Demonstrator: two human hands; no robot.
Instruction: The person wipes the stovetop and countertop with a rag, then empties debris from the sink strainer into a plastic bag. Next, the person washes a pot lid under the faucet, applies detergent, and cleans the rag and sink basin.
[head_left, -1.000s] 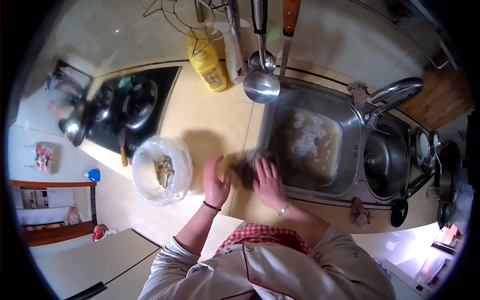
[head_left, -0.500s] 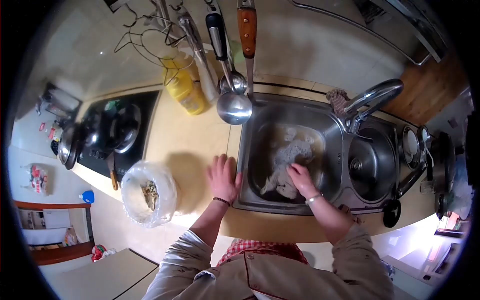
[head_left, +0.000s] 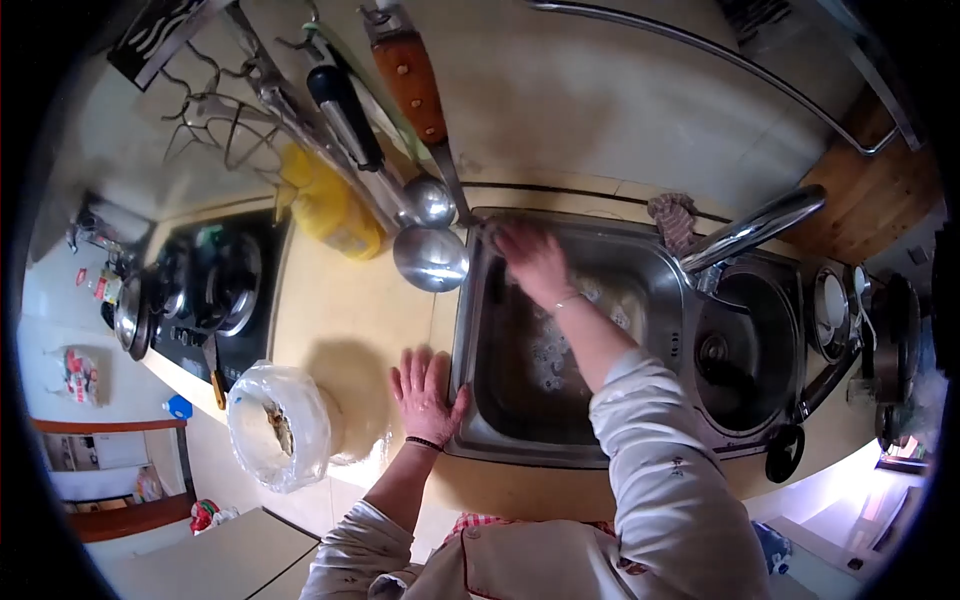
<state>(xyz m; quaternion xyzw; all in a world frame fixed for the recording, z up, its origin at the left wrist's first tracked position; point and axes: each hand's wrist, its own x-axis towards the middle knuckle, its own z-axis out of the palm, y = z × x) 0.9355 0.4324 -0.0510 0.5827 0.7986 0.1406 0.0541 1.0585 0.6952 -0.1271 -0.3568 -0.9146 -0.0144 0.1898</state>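
Note:
My left hand [head_left: 425,398] lies flat on the beige counter [head_left: 345,310], fingers spread, beside the left rim of the large steel sink [head_left: 463,345]. Nothing is in it. My right hand [head_left: 535,262] reaches over the sink to its back left corner. Its fingertips press a greyish cloth [head_left: 492,232] on the rim; the cloth is mostly hidden and blurred. Cloudy water with foam [head_left: 552,355] stands in the basin. Two steel ladles [head_left: 430,258] hang close to the left of my right hand.
A bin lined with clear plastic [head_left: 315,425] stands left of my left hand, scraps inside. Behind it are a black hob [head_left: 245,340] and a yellow bottle [head_left: 335,215]. The faucet [head_left: 755,228] arches near the smaller basin [head_left: 755,390]. A hanging spatula [head_left: 410,85] projects at the back.
My right hand has moved from the counter's edge into the basin with the cloth, then to the back left rim. My left hand has settled flat on the counter. The camera view has shifted.

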